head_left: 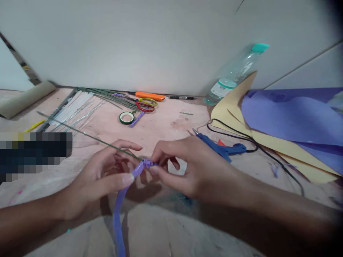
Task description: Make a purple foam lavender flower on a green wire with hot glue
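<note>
A thin green stem (93,137) slants from the upper left down to a small purple curled piece (148,163) at its end. My right hand (184,166) pinches that purple end between thumb and fingertips. From the same spot a long purple strip (118,221) runs down past the near edge of the view. My left hand (104,175) holds the strip under its thumb, close to the curled piece, with the index finger stretched above the stem.
Behind the hands lie green tape (127,117), scissors (145,105), an orange cutter (150,96), a pen (182,97) and green stems. At right are a blue glue gun (222,145) with a black cord, a bottle (233,78) and purple sheets (292,117). A cardboard roll (26,100) lies left.
</note>
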The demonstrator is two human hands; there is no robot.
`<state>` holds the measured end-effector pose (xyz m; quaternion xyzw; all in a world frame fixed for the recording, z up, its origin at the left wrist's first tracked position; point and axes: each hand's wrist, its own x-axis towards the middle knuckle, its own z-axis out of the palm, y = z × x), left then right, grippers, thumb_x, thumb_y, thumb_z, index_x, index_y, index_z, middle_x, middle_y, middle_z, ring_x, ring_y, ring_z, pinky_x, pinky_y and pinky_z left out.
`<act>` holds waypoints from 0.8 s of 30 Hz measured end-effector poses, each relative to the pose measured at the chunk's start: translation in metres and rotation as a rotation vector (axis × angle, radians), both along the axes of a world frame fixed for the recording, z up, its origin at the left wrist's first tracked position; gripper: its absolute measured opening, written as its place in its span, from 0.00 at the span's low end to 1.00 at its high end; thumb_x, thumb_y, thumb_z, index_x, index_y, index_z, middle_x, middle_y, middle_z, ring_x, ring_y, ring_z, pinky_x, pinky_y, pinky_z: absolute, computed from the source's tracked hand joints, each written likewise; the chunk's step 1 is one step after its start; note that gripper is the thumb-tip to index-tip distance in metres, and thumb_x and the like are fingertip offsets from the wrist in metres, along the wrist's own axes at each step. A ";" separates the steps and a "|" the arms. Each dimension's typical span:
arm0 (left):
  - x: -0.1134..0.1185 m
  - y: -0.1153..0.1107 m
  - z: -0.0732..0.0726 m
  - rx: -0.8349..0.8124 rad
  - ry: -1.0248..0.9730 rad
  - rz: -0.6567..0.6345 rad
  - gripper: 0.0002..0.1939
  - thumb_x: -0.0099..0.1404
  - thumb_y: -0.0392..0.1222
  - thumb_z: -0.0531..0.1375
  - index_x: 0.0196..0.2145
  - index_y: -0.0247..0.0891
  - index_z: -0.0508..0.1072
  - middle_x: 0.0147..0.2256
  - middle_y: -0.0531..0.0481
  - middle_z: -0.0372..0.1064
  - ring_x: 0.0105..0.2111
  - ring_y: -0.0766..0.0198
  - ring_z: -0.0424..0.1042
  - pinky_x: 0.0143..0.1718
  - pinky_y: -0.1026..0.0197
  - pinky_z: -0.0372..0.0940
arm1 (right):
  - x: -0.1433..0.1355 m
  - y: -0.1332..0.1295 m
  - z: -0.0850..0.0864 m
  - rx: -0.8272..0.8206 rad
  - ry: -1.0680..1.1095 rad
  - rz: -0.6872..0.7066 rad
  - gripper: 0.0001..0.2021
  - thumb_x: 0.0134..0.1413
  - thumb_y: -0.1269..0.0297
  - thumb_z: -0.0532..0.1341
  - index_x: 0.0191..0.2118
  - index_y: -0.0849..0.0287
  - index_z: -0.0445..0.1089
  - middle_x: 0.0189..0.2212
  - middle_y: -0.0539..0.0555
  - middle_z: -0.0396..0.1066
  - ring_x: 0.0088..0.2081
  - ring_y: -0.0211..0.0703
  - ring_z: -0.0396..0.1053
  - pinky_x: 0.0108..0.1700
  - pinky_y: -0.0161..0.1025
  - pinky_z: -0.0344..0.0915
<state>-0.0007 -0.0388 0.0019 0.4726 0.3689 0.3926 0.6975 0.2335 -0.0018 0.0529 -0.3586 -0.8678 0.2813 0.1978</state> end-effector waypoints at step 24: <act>0.006 -0.007 -0.005 -0.103 -0.013 -0.032 0.11 0.68 0.43 0.69 0.47 0.41 0.75 0.36 0.51 0.79 0.34 0.67 0.76 0.32 0.72 0.68 | -0.013 -0.009 -0.022 -0.529 0.258 -0.040 0.12 0.69 0.65 0.56 0.35 0.62 0.73 0.26 0.51 0.74 0.25 0.34 0.68 0.27 0.30 0.64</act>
